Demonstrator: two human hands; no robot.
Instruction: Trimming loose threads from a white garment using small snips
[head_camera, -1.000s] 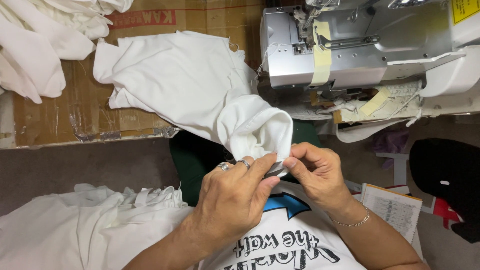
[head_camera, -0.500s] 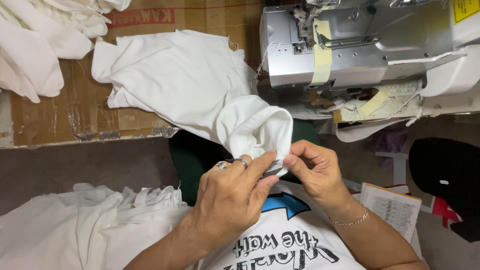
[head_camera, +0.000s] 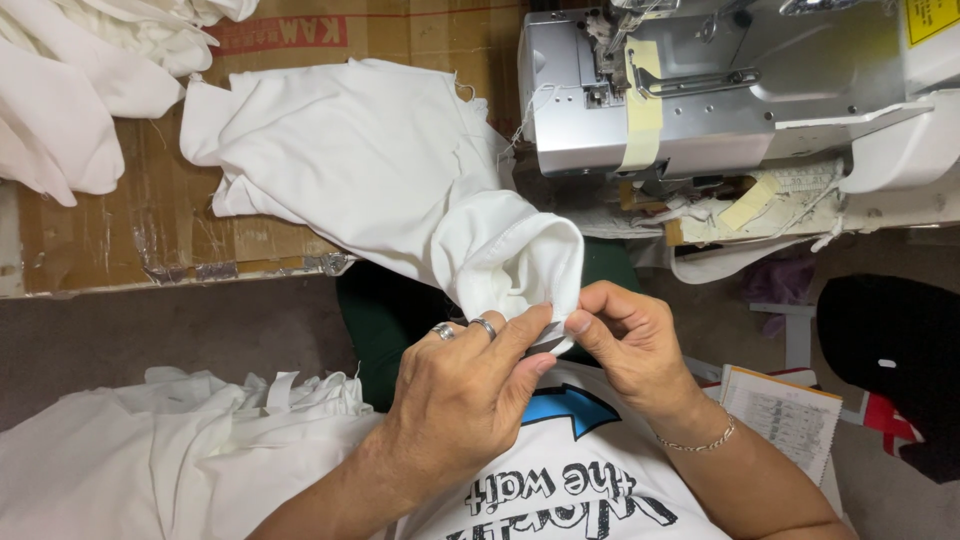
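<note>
Garment (head_camera: 380, 170) on cardboard (head_camera: 110, 230) left of sewing machine (head_camera: 720, 90) (hemmed end between both hands)

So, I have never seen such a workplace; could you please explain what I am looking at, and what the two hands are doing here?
The picture comes from a camera worn on the person's head, looking down at their own hands. The left hand and right hand together pinch the rolled edge of a white garment, probably a sleeve opening. The garment lies across a flattened cardboard sheet. Behind stands a grey industrial sewing machine with tape strips on it. More white fabric is heaped at lower left, and a printed booklet lies at the right.
</note>
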